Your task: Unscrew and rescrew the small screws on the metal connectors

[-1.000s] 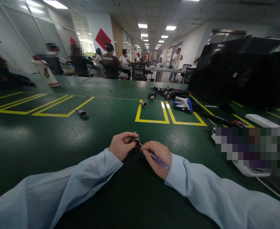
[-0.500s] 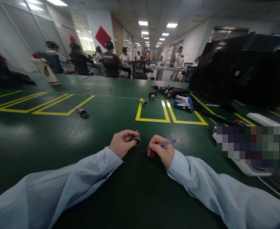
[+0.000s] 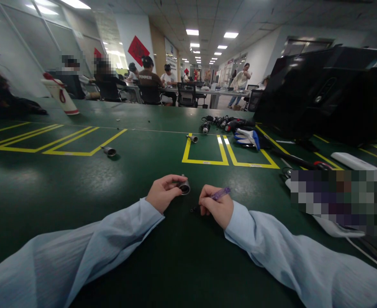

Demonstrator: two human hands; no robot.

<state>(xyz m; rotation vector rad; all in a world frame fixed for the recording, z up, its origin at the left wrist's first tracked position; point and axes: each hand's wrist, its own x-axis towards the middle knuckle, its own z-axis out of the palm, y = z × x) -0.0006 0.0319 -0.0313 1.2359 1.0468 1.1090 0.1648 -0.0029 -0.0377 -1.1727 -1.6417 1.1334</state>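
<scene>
My left hand (image 3: 165, 192) grips a grey metal socket-like piece (image 3: 185, 187) between thumb and fingers. Its wide hollow end faces to the right and toward me, and a narrow stem shows at the top. My right hand (image 3: 216, 202) is closed in a pen-like hold around a slim tool with a translucent purple handle (image 3: 221, 193). Its working end is hidden by my fingers. At those fingertips lies a small black part (image 3: 192, 209) on the green table (image 3: 188, 256). Whether a second one lies beside it I cannot tell.
Similar metal pieces lie ahead, one at the left (image 3: 109, 151) and one inside yellow tape (image 3: 192, 138). Behind are black corded power tools (image 3: 220, 123) and a blue-white glove (image 3: 247, 139). Black equipment (image 3: 319, 90) stands at the right. Several people sit farther back.
My right hand has moved slightly down toward the small black parts, and the purple handle tilts more steeply. The left hand still grips the metal piece, its opening turned slightly more toward me.
</scene>
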